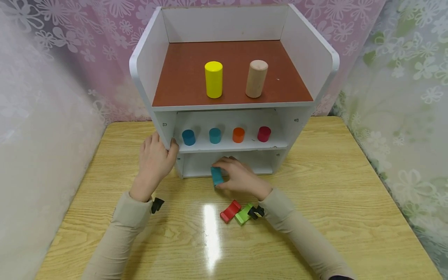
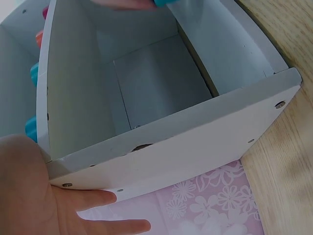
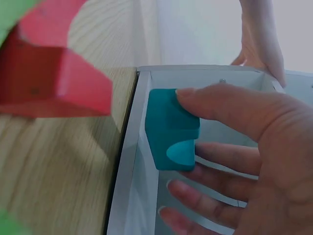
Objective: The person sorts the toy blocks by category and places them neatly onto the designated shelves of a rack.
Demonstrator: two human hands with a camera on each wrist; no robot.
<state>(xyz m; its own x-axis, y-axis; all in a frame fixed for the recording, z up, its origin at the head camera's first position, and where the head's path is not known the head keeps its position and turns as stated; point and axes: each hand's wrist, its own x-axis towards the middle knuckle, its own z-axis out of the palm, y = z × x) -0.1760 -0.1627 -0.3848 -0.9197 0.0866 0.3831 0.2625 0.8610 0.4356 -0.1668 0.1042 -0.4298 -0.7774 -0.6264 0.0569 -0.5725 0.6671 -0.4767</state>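
My right hand (image 1: 239,177) pinches a teal arch block (image 3: 171,129) between thumb and fingers, at the front of the lowest compartment of a white shelf unit (image 1: 224,105). A curved notch shows in the block in the right wrist view. My left hand (image 1: 155,163) holds the unit's left side panel, thumb at the front edge and fingers along the outside (image 2: 98,198). On the table, by my right wrist, lie a red arch block (image 1: 230,211) and a green arch block (image 1: 244,214).
On the middle shelf stand a blue cylinder (image 1: 188,137), a teal cylinder (image 1: 215,135), an orange cylinder (image 1: 238,135) and a crimson cylinder (image 1: 264,134). The brown top (image 1: 234,74) bears a taller yellow cylinder (image 1: 214,79) and a plain wooden cylinder (image 1: 257,79). Curtains surround the wooden table (image 1: 336,217).
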